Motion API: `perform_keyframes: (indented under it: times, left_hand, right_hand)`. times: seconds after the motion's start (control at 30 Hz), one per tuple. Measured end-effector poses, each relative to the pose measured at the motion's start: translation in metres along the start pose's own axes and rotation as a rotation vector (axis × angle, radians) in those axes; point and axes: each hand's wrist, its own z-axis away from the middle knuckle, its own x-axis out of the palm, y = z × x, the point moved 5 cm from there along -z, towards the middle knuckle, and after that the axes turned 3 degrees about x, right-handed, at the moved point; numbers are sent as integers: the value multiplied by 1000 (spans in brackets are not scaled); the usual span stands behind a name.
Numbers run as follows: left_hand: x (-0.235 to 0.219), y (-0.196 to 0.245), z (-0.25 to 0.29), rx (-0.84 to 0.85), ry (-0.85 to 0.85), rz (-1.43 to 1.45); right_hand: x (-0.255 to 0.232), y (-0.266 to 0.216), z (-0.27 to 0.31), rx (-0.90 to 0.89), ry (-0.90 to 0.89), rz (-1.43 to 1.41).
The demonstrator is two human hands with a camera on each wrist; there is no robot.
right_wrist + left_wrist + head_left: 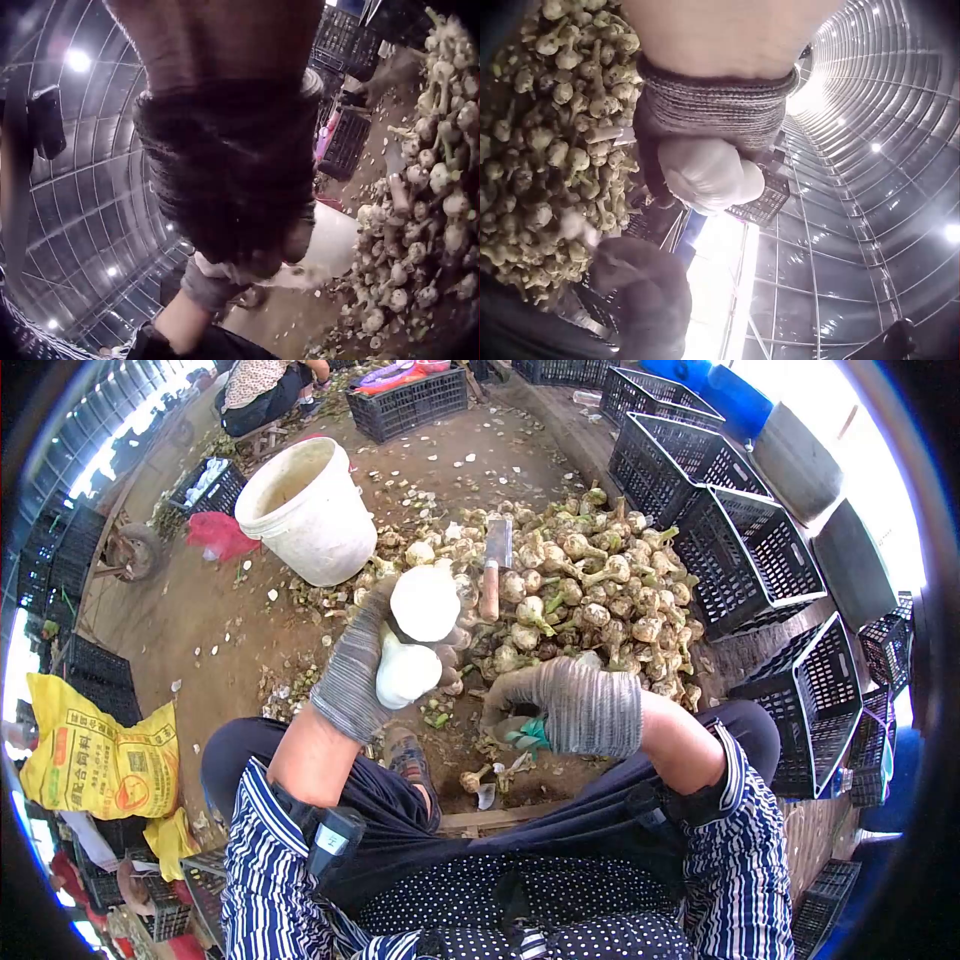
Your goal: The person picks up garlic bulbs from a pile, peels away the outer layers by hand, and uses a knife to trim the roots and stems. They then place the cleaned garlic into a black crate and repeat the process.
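My left hand (358, 670), in a grey knitted glove, holds two clean white garlic bulbs, one (425, 603) above the other (407, 674). In the left wrist view, a white bulb (701, 174) bulges out below the glove's cuff. My right hand (565, 705), gloved alike, is curled at the near edge of a heap of untrimmed garlic (600, 580). Something teal-green (528, 734) shows within its fingers; I cannot tell what it is. A wide-bladed knife (497, 545) with a wooden handle lies on the heap, beyond both hands.
A white bucket (320, 530) stands beyond my left hand. Black plastic crates (735, 560) line the right side. A yellow printed sack (100, 750) is at the left. Peel scraps litter the dirt floor (230, 650). Another person (262, 395) sits at the far left.
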Motion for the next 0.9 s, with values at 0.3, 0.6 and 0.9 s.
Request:
perform_keyframes:
  times: [0.3, 0.6, 0.9]
  left_hand:
    - [23, 13, 2, 198, 179, -168]
    - [36, -18, -32, 510, 224, -344]
    - [57, -42, -14, 966, -207, -1648]
  right_hand:
    - [-7, -7, 8, 47, 327, 251]
    - [4, 9, -19, 11, 448, -1355]
    - [-19, 28, 23, 58, 765, -1285]
